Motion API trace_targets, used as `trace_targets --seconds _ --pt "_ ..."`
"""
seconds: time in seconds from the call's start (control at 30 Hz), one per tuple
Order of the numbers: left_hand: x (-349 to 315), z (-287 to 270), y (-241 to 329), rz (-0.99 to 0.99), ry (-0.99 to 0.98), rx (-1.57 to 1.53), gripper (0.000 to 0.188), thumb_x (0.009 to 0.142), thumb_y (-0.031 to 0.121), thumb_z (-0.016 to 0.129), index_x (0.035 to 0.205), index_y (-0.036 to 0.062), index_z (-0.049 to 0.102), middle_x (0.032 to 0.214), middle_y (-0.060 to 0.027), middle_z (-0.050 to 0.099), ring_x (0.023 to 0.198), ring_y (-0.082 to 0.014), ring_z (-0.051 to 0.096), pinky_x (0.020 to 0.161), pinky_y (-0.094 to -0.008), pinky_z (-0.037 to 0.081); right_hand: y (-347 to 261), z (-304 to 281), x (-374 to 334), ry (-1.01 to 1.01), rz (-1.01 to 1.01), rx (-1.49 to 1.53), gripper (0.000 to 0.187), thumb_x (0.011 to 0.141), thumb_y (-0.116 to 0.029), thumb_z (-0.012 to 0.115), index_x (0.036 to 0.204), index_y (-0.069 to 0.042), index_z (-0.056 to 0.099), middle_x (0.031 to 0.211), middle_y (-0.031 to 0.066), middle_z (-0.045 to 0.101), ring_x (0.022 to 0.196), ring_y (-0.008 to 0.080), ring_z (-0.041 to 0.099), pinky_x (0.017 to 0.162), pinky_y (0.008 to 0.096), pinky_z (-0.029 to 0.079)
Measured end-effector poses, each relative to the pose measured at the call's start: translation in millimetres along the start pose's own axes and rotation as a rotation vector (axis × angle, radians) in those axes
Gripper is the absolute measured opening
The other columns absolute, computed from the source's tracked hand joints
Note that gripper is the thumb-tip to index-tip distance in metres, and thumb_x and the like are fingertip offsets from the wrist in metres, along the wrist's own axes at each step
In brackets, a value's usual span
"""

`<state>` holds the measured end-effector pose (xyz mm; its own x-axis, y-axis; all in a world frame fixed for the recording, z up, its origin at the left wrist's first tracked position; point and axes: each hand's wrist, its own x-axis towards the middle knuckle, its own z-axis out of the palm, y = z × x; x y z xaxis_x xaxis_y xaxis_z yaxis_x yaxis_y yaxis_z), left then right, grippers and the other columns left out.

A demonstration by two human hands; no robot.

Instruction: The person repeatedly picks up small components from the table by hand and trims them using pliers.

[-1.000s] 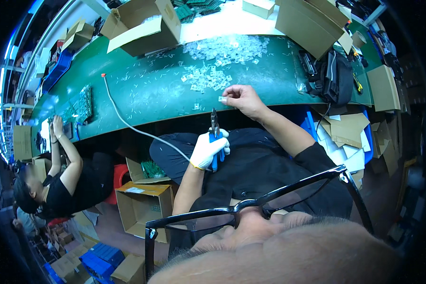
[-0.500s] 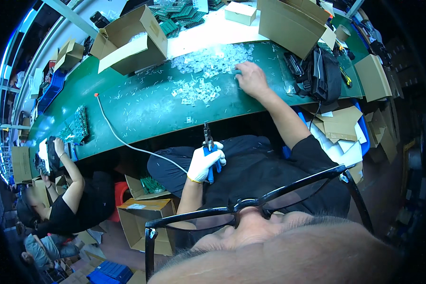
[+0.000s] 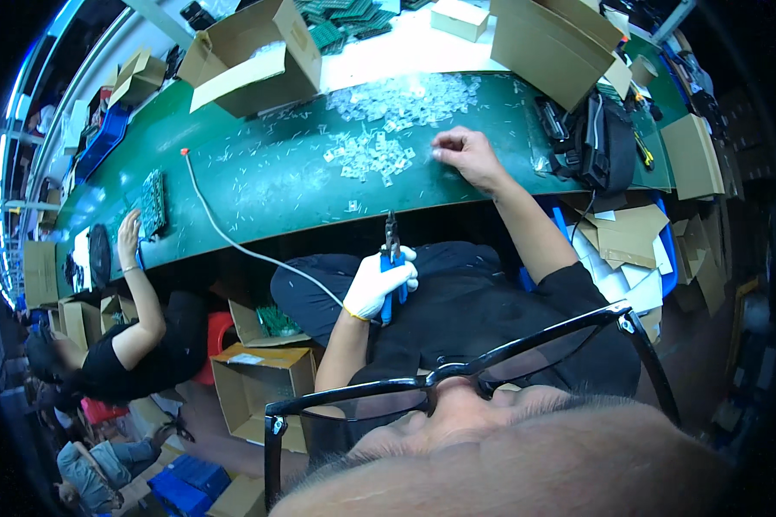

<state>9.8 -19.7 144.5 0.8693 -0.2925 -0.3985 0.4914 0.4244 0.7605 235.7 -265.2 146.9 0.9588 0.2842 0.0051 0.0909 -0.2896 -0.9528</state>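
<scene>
My left hand [image 3: 379, 286], in a white glove, is closed around blue-handled cutting pliers [image 3: 391, 258] in front of the table's near edge; their jaws point up toward the table. My bare right hand [image 3: 472, 159] is over the tabletop with thumb and fingers drawn together. Whatever they may hold is too small to make out. Left of it lies a small pile of clear plastic pieces [image 3: 366, 158], with a larger heap of clear pieces [image 3: 405, 99] behind. One single piece [image 3: 352, 206] sits near the front edge, beyond the pliers.
Thin slivers are scattered over the green table [image 3: 267, 185]. A grey cable [image 3: 224, 244] with a red tip runs to my left wrist. Open cardboard boxes [image 3: 259, 82] and a black bag [image 3: 599, 146] stand around. At left, a co-worker's hand [image 3: 129, 237] is by a green circuit board [image 3: 153, 204].
My right hand has drawn back slightly from the larger heap, its fingers more closed. My left hand keeps the pliers. The co-worker's hand has moved to the circuit board. The view has shifted a little.
</scene>
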Motion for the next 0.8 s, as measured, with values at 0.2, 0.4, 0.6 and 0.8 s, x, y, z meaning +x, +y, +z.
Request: trace_targets --seconds 0.2,0.4,0.6,0.8 --pt "12.1 -4.5 1.2 0.004 -0.031 0.069 0.044 0.097 0.014 0.078 0.133 -0.0040 0.062 0.102 -0.0103 0.073 0.091 -0.0207 0.073 0.084 -0.0361 0.060 -23.1 49.4 -44.4 -0.318 0.256 0.783 0.013 0.093 -0.001 0.081 0.106 0.002 0.077 0.104 0.0073 0.075 0.095 0.0165 0.071 0.090 0.0323 0.058" --pt "15.5 -11.9 -4.5 -0.025 -0.052 -0.018 0.046 0.098 0.016 0.078 0.135 -0.0043 0.061 0.104 -0.0115 0.074 0.092 -0.0224 0.075 0.085 -0.0370 0.061 -28.8 65.7 -56.7 -0.309 0.176 0.717 0.015 0.094 -0.001 0.079 0.109 0.004 0.077 0.111 0.0089 0.074 0.099 0.0175 0.073 0.093 0.0337 0.059" --pt "11.9 -10.9 -2.2 -0.013 -0.065 -0.046 0.047 0.097 0.017 0.078 0.135 -0.0043 0.061 0.104 -0.0115 0.075 0.092 -0.0226 0.075 0.084 -0.0359 0.061 -24.7 71.9 -59.1 -0.262 0.116 0.536 0.015 0.092 -0.001 0.081 0.107 0.001 0.078 0.108 0.0062 0.076 0.099 0.0128 0.071 0.092 0.0300 0.058" --pt "5.9 -2.3 8.3 -0.013 0.012 0.098 0.038 0.097 0.017 0.079 0.126 -0.0037 0.066 0.094 -0.0097 0.073 0.081 -0.0195 0.073 0.076 -0.0341 0.062 -30.7 70.9 -61.1 -0.248 0.070 0.458 0.014 0.091 -0.001 0.081 0.104 0.000 0.078 0.100 0.0025 0.078 0.094 0.0096 0.070 0.087 0.0278 0.057"
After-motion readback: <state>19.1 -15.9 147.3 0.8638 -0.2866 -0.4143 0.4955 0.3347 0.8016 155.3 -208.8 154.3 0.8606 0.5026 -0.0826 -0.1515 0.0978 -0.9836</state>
